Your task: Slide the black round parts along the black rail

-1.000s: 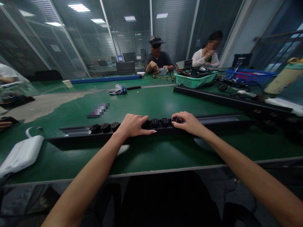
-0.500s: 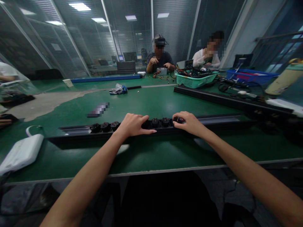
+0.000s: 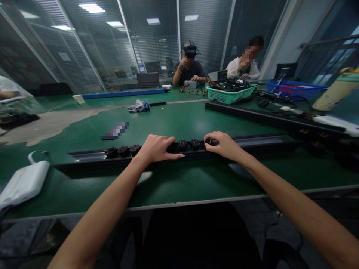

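A long black channel lies across the green table in front of me. Several round black socket-like parts sit in a row along it. My left hand spans the channel, its thumb stretched along the near wall and the other fingers over the top, partly hidden. Between my two hands, two of the round parts show. My right hand pinches another black socket-like part at the right end of the row. Its fingertips partly cover this part, which is at the channel's top.
A second black rail lies slantwise at the right. Beyond it are a green basket of cables and a blue tray. A white device lies left, a phone-like object behind the channel. Two people sit opposite.
Both my hands hold nearly the same place on the channel. The whole view has shifted slightly. Across the table, one person has raised a hand toward the head.
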Demonstrator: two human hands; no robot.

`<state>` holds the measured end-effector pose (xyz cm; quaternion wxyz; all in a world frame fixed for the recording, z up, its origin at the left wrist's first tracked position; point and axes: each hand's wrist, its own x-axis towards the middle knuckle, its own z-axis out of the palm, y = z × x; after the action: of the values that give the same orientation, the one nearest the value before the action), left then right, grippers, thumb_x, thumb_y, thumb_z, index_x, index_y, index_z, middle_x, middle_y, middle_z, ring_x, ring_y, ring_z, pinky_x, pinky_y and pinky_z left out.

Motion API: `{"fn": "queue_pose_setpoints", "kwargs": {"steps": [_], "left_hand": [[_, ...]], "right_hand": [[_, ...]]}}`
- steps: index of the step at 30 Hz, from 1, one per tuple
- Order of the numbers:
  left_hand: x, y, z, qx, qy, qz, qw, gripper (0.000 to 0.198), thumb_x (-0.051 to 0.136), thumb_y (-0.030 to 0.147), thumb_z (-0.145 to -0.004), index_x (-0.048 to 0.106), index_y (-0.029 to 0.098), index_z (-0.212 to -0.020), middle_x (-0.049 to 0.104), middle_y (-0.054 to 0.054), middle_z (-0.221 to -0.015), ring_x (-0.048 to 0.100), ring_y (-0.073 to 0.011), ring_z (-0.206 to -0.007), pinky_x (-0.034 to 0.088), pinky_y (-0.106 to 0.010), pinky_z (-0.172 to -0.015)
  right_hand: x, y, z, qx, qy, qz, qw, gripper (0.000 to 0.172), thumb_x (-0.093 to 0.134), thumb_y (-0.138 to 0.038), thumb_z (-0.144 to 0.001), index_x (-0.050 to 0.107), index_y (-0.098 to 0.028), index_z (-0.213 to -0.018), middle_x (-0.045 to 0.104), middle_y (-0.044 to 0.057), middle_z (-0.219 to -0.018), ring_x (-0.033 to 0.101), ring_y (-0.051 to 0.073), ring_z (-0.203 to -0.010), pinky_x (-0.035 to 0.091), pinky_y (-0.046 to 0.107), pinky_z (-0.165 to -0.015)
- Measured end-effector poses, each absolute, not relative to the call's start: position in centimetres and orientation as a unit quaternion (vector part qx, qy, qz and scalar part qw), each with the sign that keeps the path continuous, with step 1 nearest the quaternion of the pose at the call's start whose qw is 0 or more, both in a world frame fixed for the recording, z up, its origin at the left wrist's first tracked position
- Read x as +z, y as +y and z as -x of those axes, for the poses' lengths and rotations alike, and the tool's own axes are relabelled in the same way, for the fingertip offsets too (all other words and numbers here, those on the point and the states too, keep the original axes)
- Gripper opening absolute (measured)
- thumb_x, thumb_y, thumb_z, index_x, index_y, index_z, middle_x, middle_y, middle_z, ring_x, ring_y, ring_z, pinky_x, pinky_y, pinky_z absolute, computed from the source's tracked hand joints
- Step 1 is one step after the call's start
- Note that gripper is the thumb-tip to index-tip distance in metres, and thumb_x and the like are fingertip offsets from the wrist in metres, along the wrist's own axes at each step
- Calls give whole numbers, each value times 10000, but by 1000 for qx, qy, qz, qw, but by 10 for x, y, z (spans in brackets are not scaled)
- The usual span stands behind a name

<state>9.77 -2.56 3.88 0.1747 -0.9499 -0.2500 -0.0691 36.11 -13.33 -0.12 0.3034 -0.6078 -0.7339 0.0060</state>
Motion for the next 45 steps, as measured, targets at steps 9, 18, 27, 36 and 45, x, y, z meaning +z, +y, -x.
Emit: {"fn": "queue_pose_setpoints", "kwargs": {"steps": [9, 18, 27, 36, 45], "left_hand": [[39, -26, -98, -66, -247, 949, 186, 768, 268, 859, -770, 630, 204, -945, 716, -97, -823, 647, -234, -690, 206, -294, -541], [39, -25, -98, -64, -248, 948, 188, 747, 283, 850, -773, 627, 208, -939, 713, -92, -816, 649, -226, -695, 217, -293, -546], [39, -26, -98, -60, -249, 949, 186, 765, 269, 854, -775, 634, 203, -943, 710, -102, -810, 639, -236, -688, 244, -295, -560], [39, -26, -97, -66, -243, 950, 185, 776, 249, 856, -778, 630, 201, -947, 715, -103, -825, 643, -241, -692, 209, -298, -545], [38, -25, -98, -64, -246, 949, 189, 788, 242, 864, -772, 627, 198, -940, 718, -101, -828, 645, -237, -697, 191, -295, -545]], "right_hand": [[1, -134, -366, 6, -741, 609, 283, 182, 564, -359, -836, 652, -214, -902, 638, 49, -836, 529, 207, -818, 387, 347, -777], [3, -135, -366, 11, -743, 604, 289, 182, 560, -362, -838, 656, -220, -898, 624, 38, -800, 531, 197, -792, 389, 338, -756], [1, -137, -368, 9, -741, 602, 297, 187, 561, -362, -841, 650, -208, -897, 617, 42, -795, 526, 194, -780, 393, 334, -743], [3, -139, -370, 5, -738, 609, 292, 180, 561, -352, -834, 651, -206, -892, 633, 50, -821, 537, 199, -793, 392, 342, -758], [3, -140, -371, 6, -740, 607, 291, 172, 556, -333, -832, 646, -196, -883, 619, 48, -802, 530, 196, -794, 390, 333, -763]]}}
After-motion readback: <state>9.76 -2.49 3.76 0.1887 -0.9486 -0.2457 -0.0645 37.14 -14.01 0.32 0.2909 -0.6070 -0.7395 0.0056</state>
